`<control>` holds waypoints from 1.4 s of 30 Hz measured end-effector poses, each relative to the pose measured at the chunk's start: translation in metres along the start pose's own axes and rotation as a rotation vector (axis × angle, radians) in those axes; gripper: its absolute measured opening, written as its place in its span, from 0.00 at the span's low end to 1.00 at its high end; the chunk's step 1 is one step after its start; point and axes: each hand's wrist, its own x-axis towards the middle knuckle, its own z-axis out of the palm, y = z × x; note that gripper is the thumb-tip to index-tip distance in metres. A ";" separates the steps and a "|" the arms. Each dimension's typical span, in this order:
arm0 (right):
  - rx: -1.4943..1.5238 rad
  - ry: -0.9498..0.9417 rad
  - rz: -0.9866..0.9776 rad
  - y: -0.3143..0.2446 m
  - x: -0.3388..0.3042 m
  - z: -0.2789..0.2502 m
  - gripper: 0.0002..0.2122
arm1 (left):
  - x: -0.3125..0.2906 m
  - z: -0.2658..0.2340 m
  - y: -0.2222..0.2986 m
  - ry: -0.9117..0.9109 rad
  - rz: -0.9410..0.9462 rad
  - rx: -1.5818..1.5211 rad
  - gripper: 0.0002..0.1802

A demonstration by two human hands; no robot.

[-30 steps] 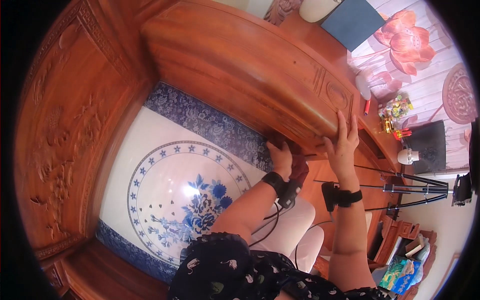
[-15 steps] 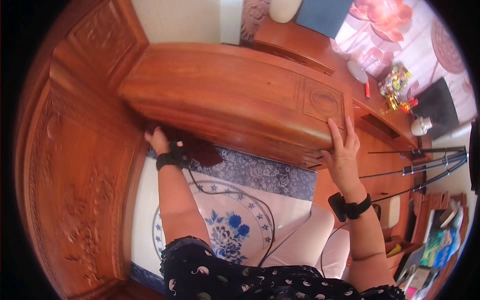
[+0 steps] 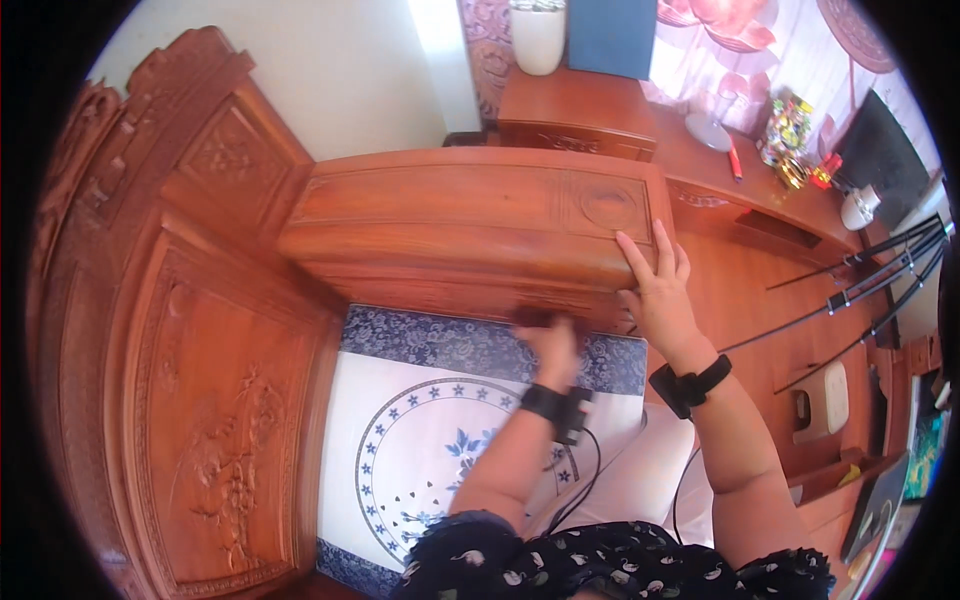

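Note:
A carved wooden armrest [image 3: 430, 215] runs across the view, its broad top ending in a round carved panel at the right. My left hand [image 3: 552, 350], smeared by motion, is closed on a dark brown cloth [image 3: 540, 317] against the armrest's inner side, near its right end. Most of the cloth is hidden by the hand. My right hand [image 3: 662, 295] lies over the armrest's end corner with its fingers spread on the wood. Below both hands is the seat cushion [image 3: 400, 337], white with blue flowers and a dark blue patterned border.
The tall carved backrest [image 3: 230, 400] rises at the left. Beyond the armrest stand a wooden cabinet [image 3: 570, 105] with a white pot [image 3: 538, 40] and a long sideboard [image 3: 690, 170]. Black tripod legs [image 3: 850, 290] spread at the right. Black cables [image 3: 590, 470] hang near my left wrist.
My left hand has swept right with the brown cloth, from beside the backrest to near the armrest's right end. My right hand stays on the armrest's end. The view has shifted.

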 end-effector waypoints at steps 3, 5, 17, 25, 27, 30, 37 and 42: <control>0.076 -0.032 -0.039 -0.018 0.001 -0.007 0.34 | -0.036 0.025 -0.034 -0.630 -0.532 -0.197 0.25; 0.066 -0.069 0.008 0.024 -0.005 -0.021 0.33 | -0.089 0.066 -0.011 -0.712 -0.988 -0.290 0.16; 1.330 -0.820 0.196 0.174 -0.073 -0.050 0.28 | -0.131 0.048 0.042 -0.632 -0.790 -0.212 0.23; 1.909 -0.991 0.598 0.189 -0.106 -0.108 0.40 | -0.208 0.155 0.085 -0.636 -0.789 -0.089 0.21; 1.954 -0.854 0.614 0.179 -0.094 -0.148 0.43 | -0.223 0.176 0.108 -0.690 -0.701 -0.047 0.21; 1.840 -0.950 0.694 0.175 -0.072 -0.193 0.36 | -0.241 0.188 0.150 -0.682 -0.577 0.068 0.23; 1.714 -1.255 0.848 0.138 0.003 -0.224 0.20 | -0.280 0.125 0.197 -0.438 -0.344 -0.058 0.21; 1.223 -1.306 0.135 0.066 0.038 -0.211 0.20 | -0.310 0.071 0.234 -0.189 -0.319 -0.246 0.23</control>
